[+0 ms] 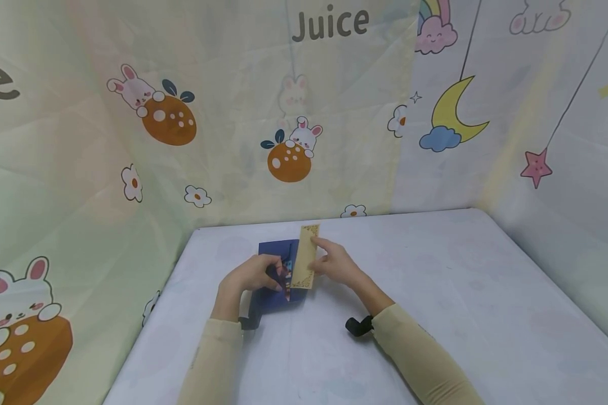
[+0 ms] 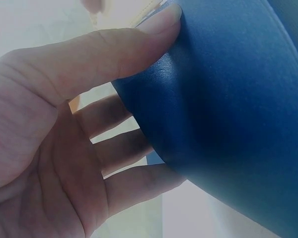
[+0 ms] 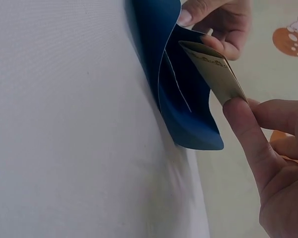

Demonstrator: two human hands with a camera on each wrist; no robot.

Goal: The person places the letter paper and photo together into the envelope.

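The white desk (image 1: 436,292) is being walled in by cartoon-printed cloth backdrops (image 1: 182,140). At its middle, a blue folder (image 1: 271,298) is being bent open in the left hand's (image 1: 250,275) grip. A tan card (image 1: 305,256), partly blocking the folder, is being pinched by the right hand (image 1: 336,263).

A dark blue card (image 1: 272,270) of matt, finely grained paper is seen at centre frame. A tan paper strip (image 1: 305,256) with a printed border is laid against it. The table (image 1: 436,292) is covered in smooth, pale, matt cloth.
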